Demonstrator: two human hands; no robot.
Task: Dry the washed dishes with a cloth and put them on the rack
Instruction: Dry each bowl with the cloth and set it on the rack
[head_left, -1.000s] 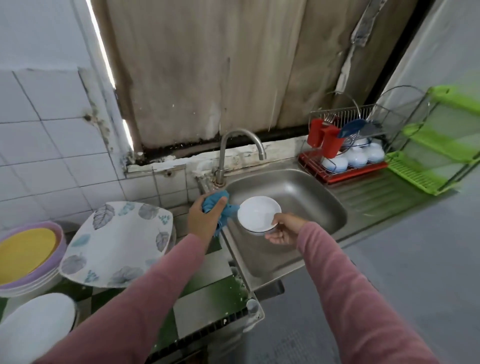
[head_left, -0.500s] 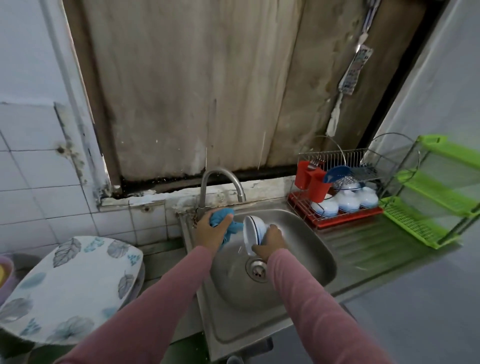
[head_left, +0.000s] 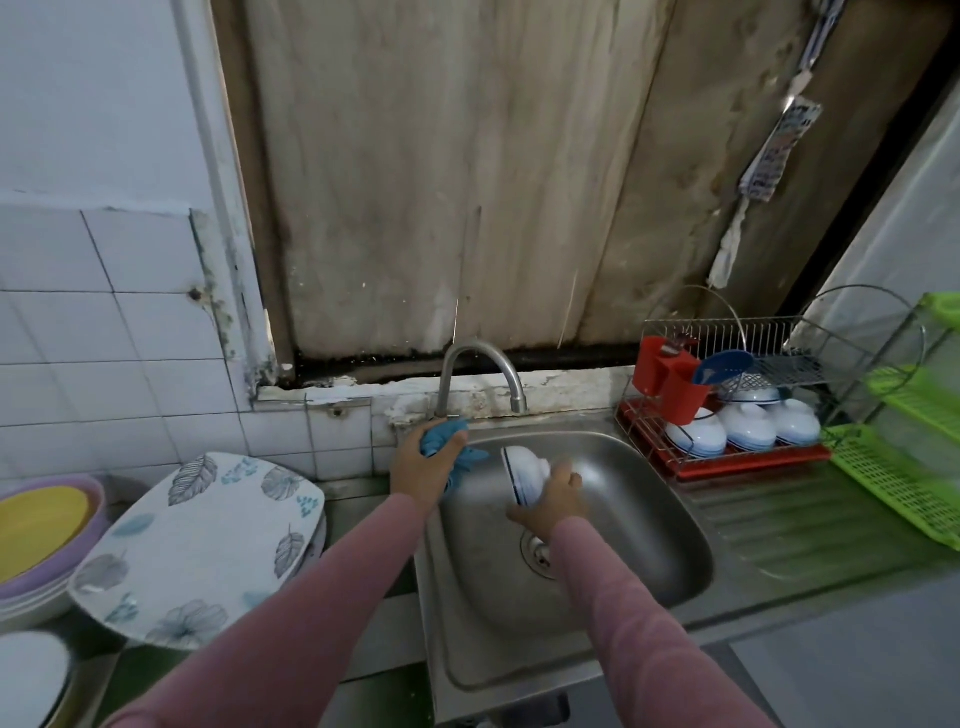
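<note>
While a white bowl (head_left: 524, 475) is gripped on edge over the sink (head_left: 670, 499) by the right hand (head_left: 553, 501), a blue cloth (head_left: 447, 447) is bunched in the left hand (head_left: 421, 465) — the tap (head_left: 480, 376) stands just behind, the rack (head_left: 727, 410) of upturned bowls (head_left: 743, 431) to the right.

Steel counter (head_left: 779, 525) with a sink (head_left: 660, 525) sunk into it, ridged drainboard to the right. On the drainboard's far corner, a wire dish rack (head_left: 795, 366) over a red tray (head_left: 753, 460), upturned bowls (head_left: 745, 434) inside. Just beside it, at the right edge, a green plastic shelf (head_left: 893, 483). Left of the sink, a leaf-patterned plate (head_left: 197, 545) tilted over white dishes, a purple-and-yellow plate stack (head_left: 47, 525), and a white plate (head_left: 26, 680) nearest.
</note>
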